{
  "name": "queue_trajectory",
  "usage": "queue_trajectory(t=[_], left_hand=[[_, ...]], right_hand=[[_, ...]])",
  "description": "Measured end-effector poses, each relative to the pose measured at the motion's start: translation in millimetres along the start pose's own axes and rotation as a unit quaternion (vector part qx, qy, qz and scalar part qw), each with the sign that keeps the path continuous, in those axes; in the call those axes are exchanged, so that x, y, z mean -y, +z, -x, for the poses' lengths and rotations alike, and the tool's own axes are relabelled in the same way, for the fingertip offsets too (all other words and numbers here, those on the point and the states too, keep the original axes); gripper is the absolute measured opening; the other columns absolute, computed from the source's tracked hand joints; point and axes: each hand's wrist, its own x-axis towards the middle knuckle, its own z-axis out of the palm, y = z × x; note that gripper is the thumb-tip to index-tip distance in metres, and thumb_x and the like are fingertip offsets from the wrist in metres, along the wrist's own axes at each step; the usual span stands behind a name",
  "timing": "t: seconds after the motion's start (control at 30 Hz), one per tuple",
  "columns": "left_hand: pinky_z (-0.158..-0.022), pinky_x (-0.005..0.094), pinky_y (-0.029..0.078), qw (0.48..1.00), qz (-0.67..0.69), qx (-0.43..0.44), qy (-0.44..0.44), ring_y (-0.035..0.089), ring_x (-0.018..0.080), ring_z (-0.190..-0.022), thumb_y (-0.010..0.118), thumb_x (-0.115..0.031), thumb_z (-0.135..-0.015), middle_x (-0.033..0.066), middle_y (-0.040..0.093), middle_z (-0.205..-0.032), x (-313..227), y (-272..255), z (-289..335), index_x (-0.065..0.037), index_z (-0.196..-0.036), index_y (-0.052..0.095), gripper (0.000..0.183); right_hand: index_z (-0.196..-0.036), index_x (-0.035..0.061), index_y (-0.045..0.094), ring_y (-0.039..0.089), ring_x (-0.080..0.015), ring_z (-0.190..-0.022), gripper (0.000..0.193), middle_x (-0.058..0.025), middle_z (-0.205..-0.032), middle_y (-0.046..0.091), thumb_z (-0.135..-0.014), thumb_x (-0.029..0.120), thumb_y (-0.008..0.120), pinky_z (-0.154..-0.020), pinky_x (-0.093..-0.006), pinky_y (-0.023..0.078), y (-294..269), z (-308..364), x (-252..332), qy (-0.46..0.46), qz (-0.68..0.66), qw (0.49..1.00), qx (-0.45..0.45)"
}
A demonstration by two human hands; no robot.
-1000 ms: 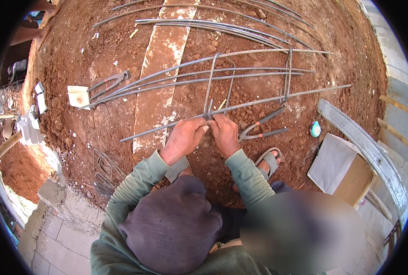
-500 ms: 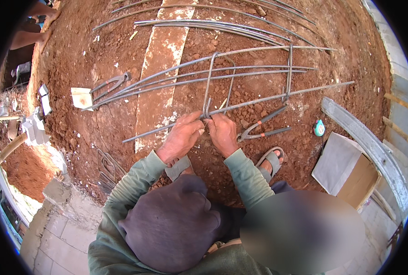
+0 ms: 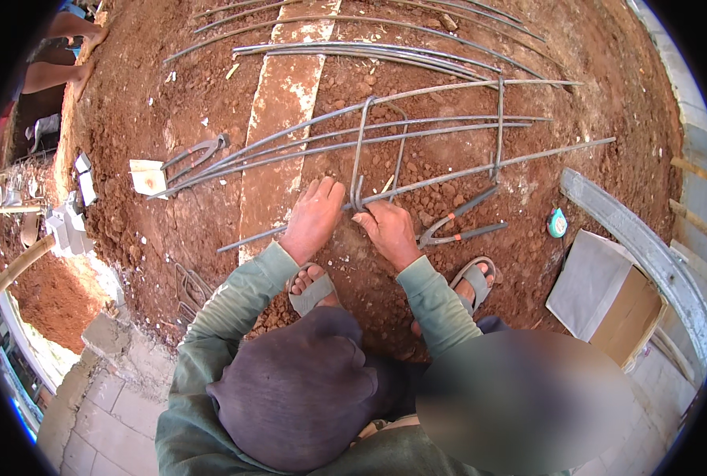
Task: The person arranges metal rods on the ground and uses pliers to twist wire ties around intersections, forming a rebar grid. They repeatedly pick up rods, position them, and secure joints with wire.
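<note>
A long rebar (image 3: 528, 156) crosses in front of me, and a bent steel stirrup (image 3: 360, 151) hangs around it and the bars beyond. My left hand (image 3: 314, 218) lies over the rebar left of the stirrup, fingers curled across it, thumb hidden. At the stirrup's lower near corner, my right hand (image 3: 391, 230) is closed, its thumb and forefinger against the joint with the rebar. Another stirrup (image 3: 499, 123) stands farther right. Pincers (image 3: 449, 226) with dark grips lie on the soil just right of my right hand.
More rebars (image 3: 369, 49) lie on the red soil farther off, across a plank (image 3: 272, 174). A second pair of pincers (image 3: 199, 155) rests at left by a pale block (image 3: 147, 176). A teal tape measure (image 3: 557, 224), a cardboard box (image 3: 599, 293) and a curved metal channel (image 3: 647, 246) are at right. Another person's limbs (image 3: 56, 78) show at upper left.
My left hand has come away from the joint and shifted left along the rebar. My right hand stays at the joint. The stirrup's lower end has moved slightly left and nearer to me.
</note>
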Motion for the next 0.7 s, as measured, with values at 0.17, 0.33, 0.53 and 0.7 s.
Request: queue_trajectory(t=[0.17, 0.33, 0.53, 0.7], left_hand=[[-0.080, 0.0452, 0.053, 0.972, 0.050, 0.158, -0.168, 0.063, 0.0369, -0.098, 0.070, -0.012, -0.079, 0.0185, 0.062, -0.106, 4.7, 2.8, -0.3, 0.002, -0.109, 0.057, 0.036], [-0.084, 0.0325, 0.051, 0.836, 0.499, 0.178, -0.143, 0.060, 0.0162, -0.088, 0.065, -0.012, -0.088, 0.0035, 0.067, -0.096, 38.3, -3.0, -15.5, 0.004, -0.118, 0.063, 0.034], [-0.062, 0.0239, 0.051, 0.744, 0.565, 0.173, -0.310, 0.061, 0.0089, -0.070, 0.062, -0.013, -0.095, 0.0020, 0.068, -0.081, 30.2, 20.3, -44.6, 0.000, -0.105, 0.068, 0.018], [-0.058, 0.0281, 0.052, 0.785, 0.516, -0.051, -0.339, 0.063, 0.0116, -0.065, 0.061, -0.011, -0.093, 0.0063, 0.067, -0.074, 0.8, 17.6, -24.4, 0.004, -0.094, 0.068, 0.017]], right_hand=[[-0.086, 0.0037, 0.066, 0.063, -0.0355, -0.066, 0.029, -0.0137, -0.074, 0.065, -0.083, 0.032, 0.075, -0.059, -0.0439, 0.049, 19.0, 3.2, 3.3, -0.003, 0.098, 0.992, -0.081], [-0.082, 0.0057, 0.065, 0.063, -0.0328, -0.064, 0.030, -0.0110, -0.071, 0.064, -0.081, 0.033, 0.076, -0.056, -0.0427, 0.048, 27.2, 5.4, 1.4, -0.013, 0.140, 0.984, -0.114], [-0.080, 0.0061, 0.063, 0.062, -0.0335, -0.062, 0.030, -0.0106, -0.069, 0.062, -0.081, 0.033, 0.076, -0.056, -0.0437, 0.047, 23.7, 3.0, 8.5, -0.025, 0.154, 0.980, -0.124], [-0.079, 0.0048, 0.063, 0.062, -0.0349, -0.063, 0.029, -0.0126, -0.070, 0.062, -0.081, 0.030, 0.076, -0.057, -0.0447, 0.047, 23.8, 4.6, 9.6, -0.009, 0.136, 0.983, -0.125]])
